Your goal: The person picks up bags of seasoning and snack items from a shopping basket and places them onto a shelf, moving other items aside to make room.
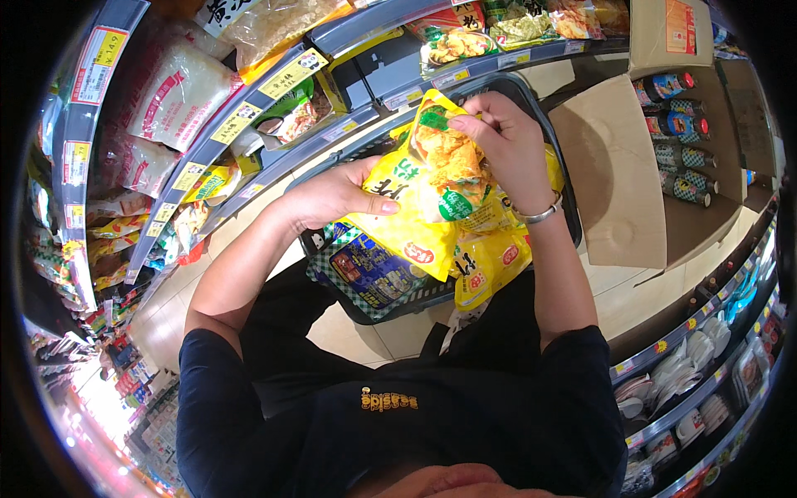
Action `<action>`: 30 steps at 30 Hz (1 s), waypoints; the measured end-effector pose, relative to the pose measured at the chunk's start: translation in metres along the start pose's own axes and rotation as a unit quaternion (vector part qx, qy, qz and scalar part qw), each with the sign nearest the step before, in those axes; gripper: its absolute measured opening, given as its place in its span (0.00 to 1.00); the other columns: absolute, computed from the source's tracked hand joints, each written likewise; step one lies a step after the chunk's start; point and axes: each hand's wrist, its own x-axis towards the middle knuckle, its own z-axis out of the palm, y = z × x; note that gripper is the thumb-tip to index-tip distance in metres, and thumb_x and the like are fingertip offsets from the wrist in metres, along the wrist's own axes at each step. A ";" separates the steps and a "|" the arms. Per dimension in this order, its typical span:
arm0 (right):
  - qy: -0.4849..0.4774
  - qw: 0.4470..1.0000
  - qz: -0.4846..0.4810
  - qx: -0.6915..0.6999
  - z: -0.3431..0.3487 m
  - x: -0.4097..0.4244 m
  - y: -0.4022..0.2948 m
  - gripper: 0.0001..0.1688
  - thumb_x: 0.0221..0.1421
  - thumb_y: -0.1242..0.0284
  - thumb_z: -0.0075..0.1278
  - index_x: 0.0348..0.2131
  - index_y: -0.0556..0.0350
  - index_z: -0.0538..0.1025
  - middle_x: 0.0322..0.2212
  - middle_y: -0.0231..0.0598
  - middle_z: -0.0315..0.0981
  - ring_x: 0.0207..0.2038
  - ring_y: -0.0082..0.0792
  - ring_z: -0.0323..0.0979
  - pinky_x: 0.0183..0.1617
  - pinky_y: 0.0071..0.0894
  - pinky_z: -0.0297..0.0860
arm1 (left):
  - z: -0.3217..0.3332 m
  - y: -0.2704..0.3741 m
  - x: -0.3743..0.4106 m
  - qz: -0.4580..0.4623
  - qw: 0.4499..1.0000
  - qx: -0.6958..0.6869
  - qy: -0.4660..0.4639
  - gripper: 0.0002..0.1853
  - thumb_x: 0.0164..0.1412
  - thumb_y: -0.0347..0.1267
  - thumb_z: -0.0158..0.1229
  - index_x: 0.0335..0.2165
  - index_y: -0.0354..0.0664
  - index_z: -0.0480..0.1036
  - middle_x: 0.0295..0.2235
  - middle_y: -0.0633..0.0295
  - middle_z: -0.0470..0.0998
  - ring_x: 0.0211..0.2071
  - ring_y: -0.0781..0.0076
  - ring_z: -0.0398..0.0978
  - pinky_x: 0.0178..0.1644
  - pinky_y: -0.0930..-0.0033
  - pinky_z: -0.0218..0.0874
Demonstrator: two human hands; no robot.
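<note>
My left hand [339, 196] grips the left side of a yellow plastic food packet [408, 218], its thumb lying across the front. The packet shows a picture of fried food and bears writing. At its upper right, my right hand [507, 146] pinches the packet's edge between thumb and fingers. The packet is over a dark plastic shopping basket [573, 218] on the floor. More yellow packets [495, 267] lie in the basket below it, one lapping over the near rim. A blue packet with a green checked border [377, 271] is at the basket's near left.
Shelves with price tags [292, 75] curve along the left and far side, holding bags of white granules [180, 90] and flour-type packets [461, 46]. An open cardboard box [613, 180] of bottles [682, 124] stands right. Another shelf [654, 352] holds spoons and bowls at lower right.
</note>
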 end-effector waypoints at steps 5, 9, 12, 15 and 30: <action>0.110 0.940 0.122 0.300 0.005 -0.003 0.012 0.04 0.57 0.75 0.52 0.32 0.55 0.72 0.19 0.20 0.59 0.20 0.12 0.53 0.24 0.14 0.54 | -0.013 -0.006 -0.002 0.023 0.998 -0.054 0.014 0.30 0.54 0.25 0.63 0.55 0.37 0.62 0.48 0.59 0.74 0.48 0.71 0.73 0.54 0.68 0.64; 0.116 0.912 0.140 0.366 0.001 -0.006 0.020 0.09 0.62 0.69 0.48 0.35 0.57 0.71 0.19 0.20 0.52 0.22 0.15 0.50 0.26 0.17 0.53 | -0.017 0.003 -0.006 0.047 0.998 -0.027 0.038 0.28 0.56 0.25 0.62 0.54 0.36 0.64 0.48 0.60 0.74 0.47 0.73 0.73 0.53 0.70 0.64; 0.050 0.961 0.089 0.256 -0.013 -0.010 0.016 0.13 0.61 0.67 0.51 0.36 0.60 0.74 0.22 0.23 0.59 0.26 0.15 0.56 0.31 0.17 0.58 | -0.013 0.010 -0.012 0.072 0.996 0.027 0.042 0.28 0.56 0.26 0.62 0.55 0.35 0.63 0.47 0.61 0.75 0.46 0.77 0.73 0.52 0.72 0.64; -0.054 0.992 0.076 0.083 -0.009 -0.017 0.013 0.12 0.61 0.68 0.50 0.37 0.61 0.74 0.25 0.25 0.65 0.29 0.15 0.61 0.34 0.18 0.61 | -0.016 0.011 -0.012 0.067 0.995 0.062 0.045 0.28 0.56 0.25 0.62 0.54 0.35 0.63 0.47 0.61 0.75 0.46 0.78 0.73 0.52 0.73 0.64; 0.025 0.979 0.023 0.199 0.013 -0.041 0.010 0.11 0.62 0.73 0.48 0.44 0.59 0.71 0.36 0.28 0.69 0.37 0.17 0.67 0.43 0.20 0.66 | -0.026 0.014 -0.012 0.168 0.915 -0.365 -0.041 0.31 0.62 0.44 0.55 0.59 0.43 0.59 0.54 0.51 0.69 0.53 0.57 0.70 0.56 0.45 0.62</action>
